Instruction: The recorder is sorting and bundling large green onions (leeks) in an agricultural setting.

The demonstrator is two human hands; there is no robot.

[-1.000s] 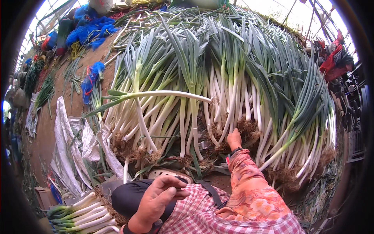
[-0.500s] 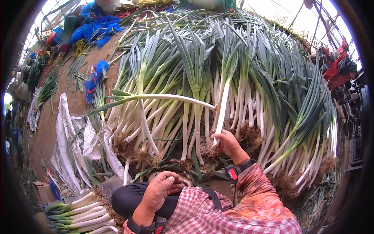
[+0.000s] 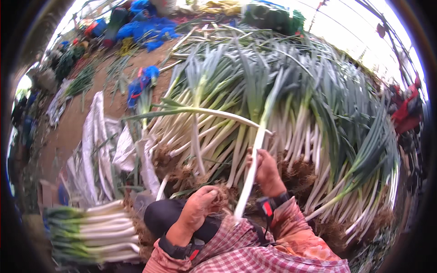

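Long leek with a white stem and green leaves is in the right hand, fingers wrapped round the white part, so that hand's definitely got a grip. It's tilted in front of the body, leaves up over the big heap of green-and-white leeks, bottom end down by the pink-and-white checked cloth on the lap. Left hand is just left of that lower end, fingers curled in narrow beside some stringy brown roots, but honestly can't tell if it's pinching any. Another pale leek with green leaves lies crossways over the heap. Down at lower left there's a neat row of trimmed-looking white-and-green leeks, with crumpled whitish plastic sheeting just beyond it.
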